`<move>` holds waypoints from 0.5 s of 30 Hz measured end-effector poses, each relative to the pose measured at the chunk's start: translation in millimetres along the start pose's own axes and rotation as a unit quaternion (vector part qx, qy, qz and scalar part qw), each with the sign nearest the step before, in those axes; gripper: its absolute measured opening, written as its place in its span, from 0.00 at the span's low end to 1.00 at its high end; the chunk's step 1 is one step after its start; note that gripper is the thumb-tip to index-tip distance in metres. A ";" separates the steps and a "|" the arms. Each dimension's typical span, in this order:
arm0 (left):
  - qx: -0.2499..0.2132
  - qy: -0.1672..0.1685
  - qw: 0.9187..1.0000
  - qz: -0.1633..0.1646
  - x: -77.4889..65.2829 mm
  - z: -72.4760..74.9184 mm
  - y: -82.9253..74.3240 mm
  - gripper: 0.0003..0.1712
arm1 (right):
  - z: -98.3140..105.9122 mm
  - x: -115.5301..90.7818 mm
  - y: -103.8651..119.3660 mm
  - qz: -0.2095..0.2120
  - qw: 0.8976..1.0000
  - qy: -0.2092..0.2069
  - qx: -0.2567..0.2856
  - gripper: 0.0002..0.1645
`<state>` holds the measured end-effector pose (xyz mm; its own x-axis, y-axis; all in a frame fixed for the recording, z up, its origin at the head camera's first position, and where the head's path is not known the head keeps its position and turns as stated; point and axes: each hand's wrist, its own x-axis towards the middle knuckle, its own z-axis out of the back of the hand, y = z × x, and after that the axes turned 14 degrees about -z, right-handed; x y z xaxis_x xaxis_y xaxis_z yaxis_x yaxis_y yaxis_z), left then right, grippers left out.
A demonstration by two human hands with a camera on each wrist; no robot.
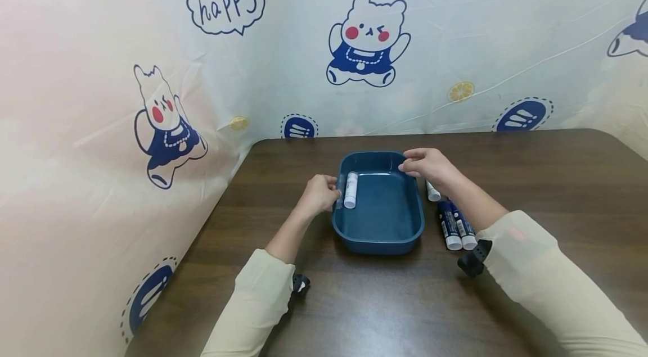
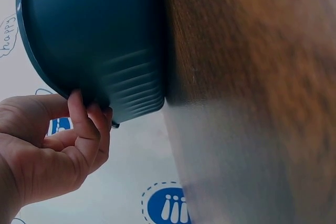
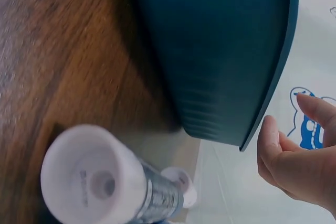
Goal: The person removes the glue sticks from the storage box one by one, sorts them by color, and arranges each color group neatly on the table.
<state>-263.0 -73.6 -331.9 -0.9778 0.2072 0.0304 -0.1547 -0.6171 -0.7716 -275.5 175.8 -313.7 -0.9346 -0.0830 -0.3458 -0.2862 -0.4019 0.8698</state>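
Observation:
A deep blue plastic bin (image 1: 379, 247) stands on the table with a white glue stick (image 1: 350, 191) lying inside along its left wall. My left hand (image 1: 320, 194) pinches the bin's left rim; in the left wrist view its curled fingers (image 2: 86, 129) meet the outer wall just under the edge. At the far right corner is my right hand (image 1: 430, 167), fingers loosely bent and nothing between them. From the right wrist, fingertips (image 3: 269, 129) show just off the rim, with thumb and fingers spread apart.
Two dark blue glue sticks with white ends (image 1: 449, 225) lie side by side right of the bin, below my right forearm. Another white-ended stick (image 1: 432, 191) is partly hidden by the right hand. Behind the brown table (image 1: 324, 301) hangs a printed cloth (image 1: 304, 64).

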 end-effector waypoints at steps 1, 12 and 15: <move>0.000 -0.001 1.000 0.000 -0.1 -0.1 0.0 0.23 | -1.5 0.4 0.4 -0.001 1.000 0.000 -0.001 0.35; -0.002 0.002 1.000 0.001 -0.8 -0.2 0.2 0.24 | -22.6 8.2 5.5 0.000 1.000 0.008 0.008 0.34; -0.001 0.003 1.000 0.000 -0.7 0.2 0.9 0.24 | -29.2 9.3 6.9 -0.002 1.000 0.009 0.008 0.33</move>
<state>-262.5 -74.4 -332.5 -0.9772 0.2108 0.0268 -0.1540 -0.6152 -0.7732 -280.0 145.6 -321.2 -0.9294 -0.0980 -0.3558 -0.2937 -0.3876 0.8738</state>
